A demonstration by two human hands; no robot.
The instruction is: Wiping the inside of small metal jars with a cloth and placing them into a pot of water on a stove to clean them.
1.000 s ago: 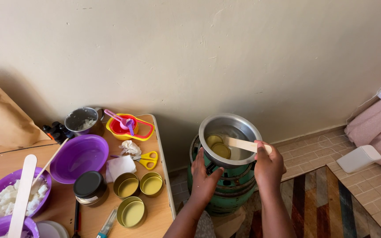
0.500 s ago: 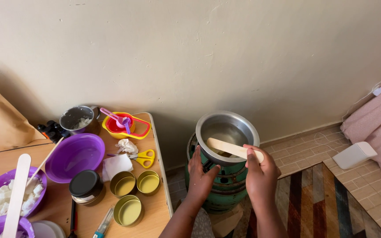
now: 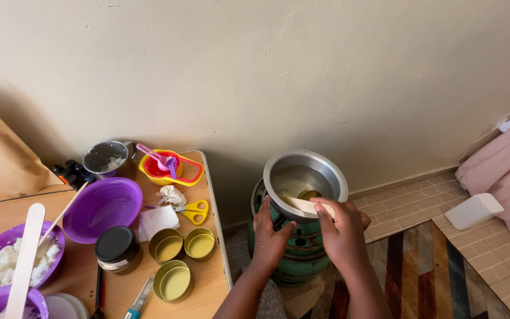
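- One steel pot (image 3: 306, 177) sits on one green gas burner (image 3: 302, 248) on the floor, just beside the table (image 3: 216, 236) and close to the wall.
- The right hand (image 3: 340, 230) has its grip clenched on one flat wooden stick (image 3: 302, 205), whose far end reaches over the near rim into the pot.
- The left hand (image 3: 268, 233) lies flat against the pot's near left side, fingers spread and released, grasping nothing.
- Inside the pot there is pale liquid and at least one round tin (image 3: 309, 194); the stick and hand hide part of the bottom, so I cannot tell whether there are more.
- On the table stand three open round gold tins (image 3: 178, 260) filled with yellowish stuff, two side by side and one nearer the front edge.
- One jar with a black lid (image 3: 115, 248) stands just to the left of those tins.
- Three purple bowls: one bare one (image 3: 103, 208) in the middle, one holding white chunks (image 3: 7, 266) at the left, and one (image 3: 1, 304) cut off at the bottom corner with a second wooden stick (image 3: 23, 263) lying across it.
- One pair of yellow scissors (image 3: 195, 211), one white folded cloth (image 3: 157, 221), one nest of coloured measuring cups (image 3: 169, 166) and one small metal pot (image 3: 108, 158) lie toward the back of the table.
- One brown paper bag (image 3: 1, 156) leans at the far left.
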